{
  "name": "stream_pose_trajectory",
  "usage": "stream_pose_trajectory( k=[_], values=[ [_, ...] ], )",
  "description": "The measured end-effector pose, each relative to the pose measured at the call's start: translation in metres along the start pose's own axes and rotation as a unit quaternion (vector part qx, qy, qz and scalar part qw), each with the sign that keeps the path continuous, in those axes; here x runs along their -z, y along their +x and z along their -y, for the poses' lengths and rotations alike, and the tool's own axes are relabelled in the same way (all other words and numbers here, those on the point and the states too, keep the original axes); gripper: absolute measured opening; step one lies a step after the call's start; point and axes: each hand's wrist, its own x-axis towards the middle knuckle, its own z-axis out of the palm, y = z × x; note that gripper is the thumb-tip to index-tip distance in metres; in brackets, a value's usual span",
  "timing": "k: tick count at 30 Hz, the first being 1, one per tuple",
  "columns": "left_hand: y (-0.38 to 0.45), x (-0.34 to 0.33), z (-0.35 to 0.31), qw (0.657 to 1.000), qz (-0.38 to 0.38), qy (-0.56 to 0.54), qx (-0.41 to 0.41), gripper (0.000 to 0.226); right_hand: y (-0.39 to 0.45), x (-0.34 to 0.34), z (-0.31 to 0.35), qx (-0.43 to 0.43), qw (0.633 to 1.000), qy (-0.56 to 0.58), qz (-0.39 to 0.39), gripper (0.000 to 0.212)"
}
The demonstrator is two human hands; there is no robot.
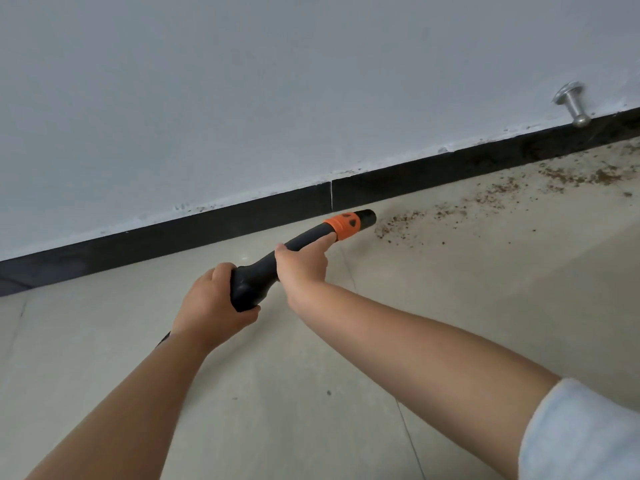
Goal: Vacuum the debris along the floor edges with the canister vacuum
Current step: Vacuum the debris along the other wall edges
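Nearest, the left hand [211, 299] wraps the fat rear end of the wand [287, 258], fingers curled over the top and thumb underneath; this grip is closed firmly on it. A short bit of hose [162, 339] shows behind the wrist. Just ahead of that grip, the right hand [303, 263] holds the wand's narrower neck, with the forefinger laid straight along it toward the orange collar [341, 226], so this grip is closed too, partly guiding. A pale sleeve [581, 431] sits at the right elbow.

Beyond the forward grip, the nozzle [367, 216] points along the floor [311, 393], low and near the black skirting [173, 237]. The debris [398, 225], brown crumbs, starts just past the nozzle tip and trails away to the right along the skirting, thickening toward the far end.

The step in hand looks like sweeping that trail. It would go best with the nozzle kept low and close to the tile, moved slowly outward from the grips, working the loose scatter first, then running tight along the skirting's foot.

Open floor lies on the near side of the grips, giving the arms room to swing. Farthest off, a metal doorstop [571, 103] juts from the wall [277, 81] above the densest crumbs; the nozzle may bump it there.
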Motion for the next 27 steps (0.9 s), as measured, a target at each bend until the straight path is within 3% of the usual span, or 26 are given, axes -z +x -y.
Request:
stream_pose_trajectory(
  k=[9,27],
  values=[
    [-0.003,0.013,0.026,0.999,0.001,0.042,-0.012,0.045,-0.002,-0.029,-0.012,-0.019,1.0,0.023,0.002,0.085],
    [0.019,-0.035,-0.084,0.995,0.041,0.058,-0.068,0.04,0.05,0.081,0.004,0.008,0.997,0.07,-0.044,0.075]
  ],
)
